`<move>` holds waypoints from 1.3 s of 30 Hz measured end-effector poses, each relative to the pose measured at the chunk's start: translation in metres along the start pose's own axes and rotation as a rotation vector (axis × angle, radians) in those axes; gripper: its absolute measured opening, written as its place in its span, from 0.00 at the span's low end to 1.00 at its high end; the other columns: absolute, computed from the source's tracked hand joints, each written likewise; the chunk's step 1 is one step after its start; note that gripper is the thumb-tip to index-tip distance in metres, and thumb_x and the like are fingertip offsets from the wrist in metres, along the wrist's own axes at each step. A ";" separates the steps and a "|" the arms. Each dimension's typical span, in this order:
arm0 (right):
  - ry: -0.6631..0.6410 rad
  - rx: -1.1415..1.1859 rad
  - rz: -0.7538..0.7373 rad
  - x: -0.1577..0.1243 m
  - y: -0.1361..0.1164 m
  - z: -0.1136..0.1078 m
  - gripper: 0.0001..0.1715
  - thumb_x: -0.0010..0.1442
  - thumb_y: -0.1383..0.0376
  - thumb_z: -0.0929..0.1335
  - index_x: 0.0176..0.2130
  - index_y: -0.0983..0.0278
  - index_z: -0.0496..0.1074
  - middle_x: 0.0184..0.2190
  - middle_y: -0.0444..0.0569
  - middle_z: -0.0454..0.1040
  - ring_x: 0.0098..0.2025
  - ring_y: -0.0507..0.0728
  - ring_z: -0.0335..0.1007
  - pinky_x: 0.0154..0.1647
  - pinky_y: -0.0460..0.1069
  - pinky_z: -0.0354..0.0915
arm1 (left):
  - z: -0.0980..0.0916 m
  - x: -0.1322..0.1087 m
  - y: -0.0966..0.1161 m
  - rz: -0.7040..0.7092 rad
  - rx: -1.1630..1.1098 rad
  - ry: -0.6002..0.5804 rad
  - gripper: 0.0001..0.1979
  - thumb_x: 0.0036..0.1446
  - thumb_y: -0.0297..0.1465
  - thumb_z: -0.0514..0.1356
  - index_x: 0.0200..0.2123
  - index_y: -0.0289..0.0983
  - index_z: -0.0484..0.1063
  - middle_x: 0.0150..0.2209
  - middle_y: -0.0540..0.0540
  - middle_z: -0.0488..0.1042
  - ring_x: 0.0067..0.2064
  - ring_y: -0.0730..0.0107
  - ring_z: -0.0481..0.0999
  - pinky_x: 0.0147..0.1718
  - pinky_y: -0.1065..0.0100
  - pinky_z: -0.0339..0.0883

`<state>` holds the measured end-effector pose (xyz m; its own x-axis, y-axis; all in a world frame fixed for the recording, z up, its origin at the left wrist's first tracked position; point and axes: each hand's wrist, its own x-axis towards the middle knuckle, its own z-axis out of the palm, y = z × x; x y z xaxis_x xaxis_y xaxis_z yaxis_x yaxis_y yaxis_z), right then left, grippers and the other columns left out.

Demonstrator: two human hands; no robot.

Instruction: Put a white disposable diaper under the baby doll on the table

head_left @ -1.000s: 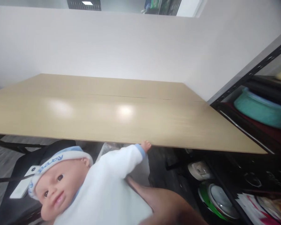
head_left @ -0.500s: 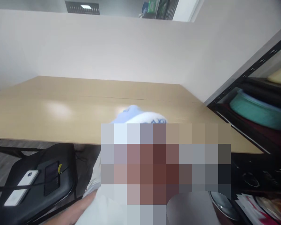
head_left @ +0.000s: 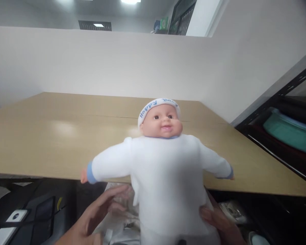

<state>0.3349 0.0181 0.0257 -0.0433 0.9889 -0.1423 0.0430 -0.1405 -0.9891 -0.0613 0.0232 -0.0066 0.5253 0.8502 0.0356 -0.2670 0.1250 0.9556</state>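
Observation:
A baby doll (head_left: 172, 170) in a white top with blue cuffs is upright before me, facing me, its arms spread to both sides. Its white headband (head_left: 158, 102) carries blue lettering that reads "Happy Ba…", the end blurred. At the doll's lower right side, my right hand (head_left: 218, 217) grips its clothing, fingertips showing at the edge and the rest partly behind it. My left hand (head_left: 103, 211) is apart from the doll's left side, fingers spread, with nothing in it. Below the frame, the doll's legs are cut off.
Behind the doll stretches a wooden table (head_left: 66, 143) up to a white partition (head_left: 104, 64). On a black chair at lower left lie a white phone (head_left: 11, 226) and a dark phone-like device (head_left: 44, 217). A shelf with a teal item (head_left: 290, 131) stands at right.
The view has tilted up a little. The doll's head is higher and its front now faces me, with its arms out. My left hand has come into sight beside it.

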 end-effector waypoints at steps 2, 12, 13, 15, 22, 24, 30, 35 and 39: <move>-0.009 0.126 0.059 0.025 -0.014 0.016 0.54 0.58 0.44 0.75 0.77 0.52 0.67 0.56 0.63 0.86 0.50 0.77 0.88 0.48 0.67 0.84 | 0.001 0.031 0.012 0.063 0.020 0.006 0.47 0.59 0.60 0.72 0.78 0.61 0.66 0.80 0.45 0.65 0.76 0.24 0.66 0.69 0.32 0.66; -0.167 0.244 -0.047 0.154 -0.069 0.073 0.37 0.62 0.48 0.70 0.65 0.58 0.76 0.54 0.59 0.86 0.57 0.75 0.85 0.56 0.68 0.83 | -0.001 0.182 0.081 0.059 -0.075 0.173 0.49 0.71 0.44 0.70 0.85 0.52 0.46 0.83 0.42 0.59 0.84 0.40 0.54 0.80 0.41 0.55; -0.163 0.246 -0.078 0.168 -0.069 0.075 0.36 0.62 0.48 0.70 0.65 0.58 0.77 0.53 0.58 0.86 0.57 0.75 0.84 0.56 0.67 0.82 | -0.006 0.194 0.081 0.061 -0.087 0.201 0.51 0.70 0.43 0.72 0.85 0.50 0.46 0.82 0.40 0.61 0.83 0.38 0.56 0.80 0.40 0.56; -0.147 0.264 -0.110 0.194 -0.068 0.080 0.34 0.63 0.49 0.71 0.63 0.60 0.78 0.52 0.57 0.87 0.56 0.73 0.85 0.56 0.65 0.82 | -0.017 0.217 0.078 0.059 -0.105 0.241 0.52 0.68 0.42 0.74 0.84 0.49 0.47 0.80 0.39 0.65 0.81 0.35 0.61 0.78 0.38 0.60; -0.117 0.313 -0.123 0.268 -0.065 0.092 0.26 0.63 0.49 0.72 0.51 0.64 0.80 0.50 0.59 0.88 0.56 0.70 0.85 0.57 0.59 0.81 | -0.057 0.279 0.064 0.097 -0.178 0.257 0.47 0.70 0.45 0.71 0.82 0.45 0.52 0.76 0.40 0.73 0.76 0.37 0.71 0.74 0.41 0.68; -0.126 0.309 -0.129 0.286 -0.066 0.094 0.26 0.63 0.48 0.71 0.52 0.63 0.79 0.52 0.59 0.88 0.59 0.70 0.84 0.59 0.60 0.81 | -0.066 0.294 0.063 0.119 -0.168 0.261 0.47 0.69 0.46 0.72 0.82 0.44 0.54 0.75 0.41 0.74 0.76 0.38 0.71 0.74 0.44 0.68; -0.157 0.384 -0.127 0.339 -0.069 0.095 0.30 0.61 0.49 0.71 0.56 0.65 0.79 0.56 0.58 0.87 0.64 0.70 0.81 0.64 0.63 0.79 | -0.089 0.340 0.067 0.169 -0.153 0.233 0.45 0.68 0.48 0.71 0.80 0.41 0.60 0.74 0.45 0.75 0.77 0.37 0.70 0.74 0.46 0.68; -0.180 0.421 -0.072 0.367 -0.072 0.089 0.34 0.61 0.47 0.76 0.59 0.62 0.81 0.52 0.57 0.89 0.61 0.73 0.84 0.60 0.63 0.82 | -0.113 0.368 0.062 0.114 -0.199 0.201 0.45 0.64 0.48 0.73 0.80 0.50 0.63 0.72 0.47 0.77 0.76 0.37 0.72 0.75 0.46 0.70; -0.235 0.390 -0.011 0.375 -0.069 0.084 0.40 0.61 0.40 0.77 0.62 0.60 0.83 0.45 0.57 0.90 0.56 0.76 0.87 0.54 0.63 0.85 | -0.122 0.374 0.056 0.042 -0.227 0.141 0.41 0.67 0.48 0.70 0.79 0.49 0.65 0.69 0.43 0.80 0.74 0.36 0.74 0.74 0.44 0.71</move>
<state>0.2319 0.3950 0.0373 -0.2689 0.9588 -0.0916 -0.3358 -0.1824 -0.9241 0.0211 0.4104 0.0241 0.3968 0.9177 0.0173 -0.4689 0.1864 0.8634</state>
